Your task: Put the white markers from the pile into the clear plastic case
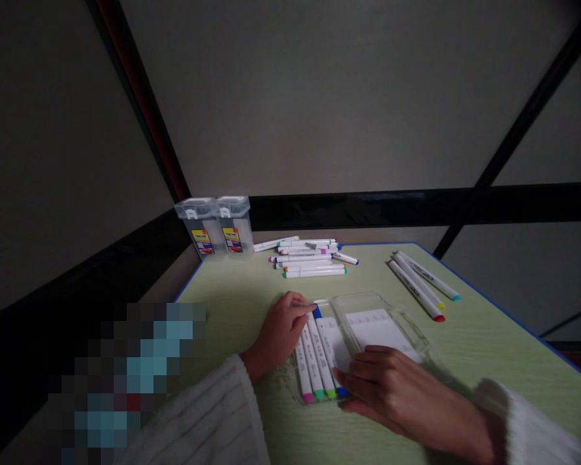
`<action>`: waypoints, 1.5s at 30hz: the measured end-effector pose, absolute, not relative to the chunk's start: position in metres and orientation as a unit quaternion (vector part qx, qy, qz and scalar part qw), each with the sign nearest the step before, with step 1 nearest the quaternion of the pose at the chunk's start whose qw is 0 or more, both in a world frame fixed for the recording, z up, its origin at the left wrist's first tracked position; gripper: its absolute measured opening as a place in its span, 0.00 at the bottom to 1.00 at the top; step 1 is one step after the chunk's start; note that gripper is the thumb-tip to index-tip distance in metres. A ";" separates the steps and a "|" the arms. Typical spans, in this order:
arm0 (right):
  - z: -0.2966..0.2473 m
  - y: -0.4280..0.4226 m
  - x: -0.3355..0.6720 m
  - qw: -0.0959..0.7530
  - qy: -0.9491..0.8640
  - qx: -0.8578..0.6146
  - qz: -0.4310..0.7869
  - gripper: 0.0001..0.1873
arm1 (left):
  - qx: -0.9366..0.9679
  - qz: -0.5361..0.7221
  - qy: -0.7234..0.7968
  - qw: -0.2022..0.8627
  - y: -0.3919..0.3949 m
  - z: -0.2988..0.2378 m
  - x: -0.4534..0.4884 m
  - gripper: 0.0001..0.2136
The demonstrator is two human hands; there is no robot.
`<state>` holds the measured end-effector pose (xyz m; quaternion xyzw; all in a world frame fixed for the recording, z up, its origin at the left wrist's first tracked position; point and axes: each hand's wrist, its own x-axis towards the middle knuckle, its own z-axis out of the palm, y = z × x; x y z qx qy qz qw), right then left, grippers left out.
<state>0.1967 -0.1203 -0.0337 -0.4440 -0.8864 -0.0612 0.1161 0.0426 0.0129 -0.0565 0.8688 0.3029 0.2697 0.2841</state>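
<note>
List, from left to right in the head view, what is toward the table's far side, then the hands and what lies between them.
Far side: left lidded container, right lidded container, pile of loose markers, trio of markers. Nearer: left hand, row of markers, right hand.

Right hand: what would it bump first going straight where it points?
Probably the blue-ended marker at the tip of the right hand; they may be touching, but depth is unclear.
</note>
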 end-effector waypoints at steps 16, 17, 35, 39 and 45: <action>-0.033 -0.120 0.196 0.099 -0.888 -0.446 -0.054 0.08 | 0.859 0.273 0.304 0.307 0.015 -0.058 0.044 0.14; -0.033 -0.120 0.196 0.097 -0.888 -0.447 -0.050 0.09 | 0.859 0.273 0.305 0.308 0.016 -0.058 0.044 0.14; -0.033 -0.119 0.196 0.096 -0.884 -0.455 -0.049 0.10 | 0.853 0.278 0.301 0.322 0.018 -0.057 0.044 0.14; -0.033 -0.119 0.196 0.096 -0.883 -0.457 -0.054 0.11 | 0.843 0.300 0.308 0.324 0.018 -0.058 0.044 0.13; -0.033 -0.118 0.195 0.107 -0.882 -0.453 -0.076 0.11 | 0.828 0.324 0.318 0.329 0.018 -0.056 0.044 0.11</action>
